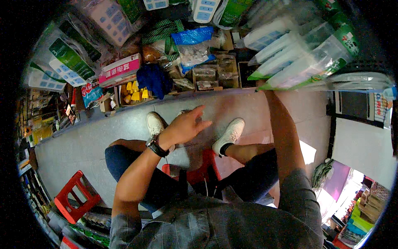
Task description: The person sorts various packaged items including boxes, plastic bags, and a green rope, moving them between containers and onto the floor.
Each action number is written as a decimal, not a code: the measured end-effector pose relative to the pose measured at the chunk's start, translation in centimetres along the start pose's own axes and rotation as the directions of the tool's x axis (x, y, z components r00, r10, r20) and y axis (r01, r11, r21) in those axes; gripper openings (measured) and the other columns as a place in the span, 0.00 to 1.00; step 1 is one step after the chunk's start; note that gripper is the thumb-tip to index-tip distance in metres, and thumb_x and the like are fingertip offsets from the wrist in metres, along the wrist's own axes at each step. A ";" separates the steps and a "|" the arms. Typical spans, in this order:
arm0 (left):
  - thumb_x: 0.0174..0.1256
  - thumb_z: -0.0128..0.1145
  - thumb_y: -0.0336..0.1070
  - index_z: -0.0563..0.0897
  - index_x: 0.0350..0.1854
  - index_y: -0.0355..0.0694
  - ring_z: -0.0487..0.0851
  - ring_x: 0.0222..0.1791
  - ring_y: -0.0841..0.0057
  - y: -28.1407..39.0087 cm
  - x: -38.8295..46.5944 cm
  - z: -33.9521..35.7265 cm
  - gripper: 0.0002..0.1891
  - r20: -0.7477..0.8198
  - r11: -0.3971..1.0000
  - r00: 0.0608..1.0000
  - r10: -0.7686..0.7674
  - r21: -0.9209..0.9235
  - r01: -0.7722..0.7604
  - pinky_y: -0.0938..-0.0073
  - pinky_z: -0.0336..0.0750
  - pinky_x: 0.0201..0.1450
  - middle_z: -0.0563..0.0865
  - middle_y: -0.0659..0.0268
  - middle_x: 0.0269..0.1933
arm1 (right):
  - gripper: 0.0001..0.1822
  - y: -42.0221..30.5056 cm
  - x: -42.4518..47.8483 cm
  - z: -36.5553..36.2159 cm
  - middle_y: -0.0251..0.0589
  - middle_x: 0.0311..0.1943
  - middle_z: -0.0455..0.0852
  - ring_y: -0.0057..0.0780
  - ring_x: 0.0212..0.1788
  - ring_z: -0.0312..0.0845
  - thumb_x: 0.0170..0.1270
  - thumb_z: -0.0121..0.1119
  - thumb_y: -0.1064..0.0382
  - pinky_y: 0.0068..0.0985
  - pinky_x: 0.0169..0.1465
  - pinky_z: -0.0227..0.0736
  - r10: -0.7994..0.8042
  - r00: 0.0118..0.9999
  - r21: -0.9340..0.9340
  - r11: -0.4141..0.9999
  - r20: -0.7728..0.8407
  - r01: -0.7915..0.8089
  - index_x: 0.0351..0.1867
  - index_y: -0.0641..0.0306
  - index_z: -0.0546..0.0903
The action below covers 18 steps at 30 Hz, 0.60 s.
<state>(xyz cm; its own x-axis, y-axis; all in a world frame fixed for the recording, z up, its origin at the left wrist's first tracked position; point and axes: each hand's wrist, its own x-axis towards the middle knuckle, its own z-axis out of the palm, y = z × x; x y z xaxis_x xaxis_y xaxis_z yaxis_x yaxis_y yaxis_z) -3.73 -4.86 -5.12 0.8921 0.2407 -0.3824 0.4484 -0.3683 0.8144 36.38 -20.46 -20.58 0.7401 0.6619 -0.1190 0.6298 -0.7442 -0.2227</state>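
Note:
My left hand [186,125] is in mid-air above the grey tiled floor, its fingers apart and nothing in it; a dark watch is on the wrist. My right arm reaches forward to the hanging plastic packages [298,59] at the upper right, which are blurred. My right hand [263,85] is mostly hidden behind their green lower edges, so its hold cannot be made out. Left of it, a cardboard box of clear-wrapped items [207,74] stands on the low shelf. A blue and clear plastic bag [193,48] lies behind that box.
Packaged power strips [73,63] hang at the left. Along the shelf edge are a pink and white box [119,71], a dark blue cloth-like bundle [154,80] and a box of yellow plastic pieces [135,92]. A red plastic stool [76,197] stands at the lower left.

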 end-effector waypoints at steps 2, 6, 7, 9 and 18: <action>0.68 0.57 0.56 0.66 0.68 0.35 0.82 0.51 0.49 0.1 0.6 0.2 0.36 0.001 0.999 0.999 0.039 0.016 -0.039 0.59 0.77 0.52 0.83 0.45 0.52 | 0.17 0.5 0.8 0.1 0.55 0.44 0.80 0.51 0.49 0.77 0.61 0.56 0.57 0.44 0.51 0.74 0.013 0.999 -0.042 0.999 -0.046 -0.015 0.47 0.65 0.80; 0.68 0.57 0.55 0.67 0.67 0.35 0.81 0.55 0.52 0.7 0.4 -0.1 0.34 0.058 0.998 0.998 -0.023 0.062 0.019 0.60 0.76 0.55 0.81 0.47 0.56 | 0.18 -0.7 0.0 1.5 0.54 0.47 0.80 0.50 0.52 0.75 0.61 0.56 0.56 0.44 0.53 0.73 -0.048 0.995 -0.138 0.990 -0.084 0.037 0.49 0.64 0.79; 0.68 0.57 0.55 0.67 0.66 0.36 0.80 0.57 0.53 0.8 0.4 -0.3 0.33 0.067 0.996 0.997 -0.041 0.077 0.036 0.60 0.75 0.57 0.81 0.48 0.58 | 0.18 -1.2 -0.8 1.7 0.54 0.47 0.80 0.50 0.52 0.75 0.61 0.56 0.56 0.44 0.53 0.73 -0.091 0.992 -0.171 0.982 -0.089 0.074 0.49 0.64 0.79; 0.67 0.59 0.52 0.67 0.66 0.36 0.80 0.55 0.50 1.3 0.1 -0.6 0.32 0.031 0.986 0.999 -0.028 0.167 0.022 0.58 0.75 0.56 0.81 0.48 0.56 | 0.19 -2.0 -3.1 1.9 0.53 0.49 0.79 0.49 0.54 0.74 0.61 0.56 0.56 0.44 0.54 0.72 -0.197 0.975 -0.243 0.955 -0.100 0.168 0.50 0.63 0.79; 0.65 0.59 0.47 0.67 0.66 0.36 0.80 0.52 0.49 2.7 -3.9 -0.5 0.31 0.051 0.895 0.996 0.067 0.439 -0.083 0.54 0.76 0.54 0.80 0.46 0.54 | 0.19 0.2 -5.3 2.9 0.48 0.50 0.79 0.45 0.54 0.74 0.63 0.57 0.54 0.40 0.58 0.71 -0.567 0.823 -0.449 0.745 -0.038 0.493 0.53 0.60 0.77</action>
<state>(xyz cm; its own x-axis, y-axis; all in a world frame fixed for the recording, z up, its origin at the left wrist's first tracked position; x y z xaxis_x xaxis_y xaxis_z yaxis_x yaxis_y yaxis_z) -6.01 -6.38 -1.25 0.9219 0.1697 -0.3483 0.3517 -0.7435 0.5688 31.92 -23.84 -22.76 0.2610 0.9631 0.0654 0.9400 -0.2690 0.2099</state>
